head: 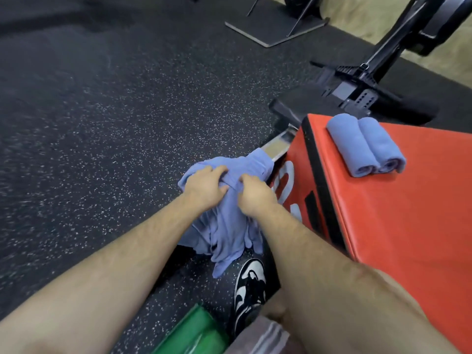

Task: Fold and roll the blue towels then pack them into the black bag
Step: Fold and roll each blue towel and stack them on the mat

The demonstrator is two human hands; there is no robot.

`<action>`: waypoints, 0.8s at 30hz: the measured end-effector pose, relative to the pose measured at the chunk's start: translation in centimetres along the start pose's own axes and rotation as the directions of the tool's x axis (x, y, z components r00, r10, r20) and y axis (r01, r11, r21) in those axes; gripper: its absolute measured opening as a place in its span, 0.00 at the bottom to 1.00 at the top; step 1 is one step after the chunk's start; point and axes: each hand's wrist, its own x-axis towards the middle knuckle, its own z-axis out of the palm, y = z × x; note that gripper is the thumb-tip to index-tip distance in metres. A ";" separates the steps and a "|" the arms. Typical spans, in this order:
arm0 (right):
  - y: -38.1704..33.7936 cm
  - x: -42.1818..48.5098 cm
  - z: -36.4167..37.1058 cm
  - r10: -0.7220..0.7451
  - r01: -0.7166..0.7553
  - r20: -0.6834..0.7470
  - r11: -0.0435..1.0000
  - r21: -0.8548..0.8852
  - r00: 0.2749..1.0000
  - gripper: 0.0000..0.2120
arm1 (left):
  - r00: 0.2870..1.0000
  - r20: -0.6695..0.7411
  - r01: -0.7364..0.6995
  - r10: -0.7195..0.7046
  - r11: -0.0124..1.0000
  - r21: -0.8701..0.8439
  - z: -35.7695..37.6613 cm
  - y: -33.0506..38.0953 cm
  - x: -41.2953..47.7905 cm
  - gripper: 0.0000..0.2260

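A crumpled blue towel (pixel 227 226) hangs in the air over the speckled floor, bunched and drooping below my hands. My left hand (pixel 204 185) grips its upper left part with curled fingers. My right hand (pixel 255 195) pinches the cloth just to the right, close beside the left hand. Two rolled blue towels (pixel 365 144) lie side by side on the far left corner of the red box (pixel 408 226). No black bag is in view.
The red padded box stands at my right, its side close to the hanging towel. My black-and-white shoe (pixel 250 290) is on the rubber floor (pixel 102 123) below. A green object (pixel 194 333) sits at the bottom edge. Black gym equipment (pixel 357 93) stands behind the box.
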 end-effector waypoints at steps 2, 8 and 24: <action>0.7 0.6 -0.1 0.002 -0.003 0.014 1.000 0.023 1.000 0.15 | 0.999 -0.006 -0.033 0.034 0.999 0.032 0.1 0.3 1.0 0.20; 1.3 1.9 -0.5 0.023 -0.021 -0.013 0.993 0.116 1.000 0.17 | 0.998 -0.010 -0.055 0.055 0.996 -0.070 -0.6 1.3 2.8 0.03; 1.3 0.1 -8.5 0.037 0.123 -0.395 0.920 0.373 0.918 0.05 | 0.946 -0.289 -0.221 0.146 0.944 -0.244 -7.5 5.3 2.7 0.05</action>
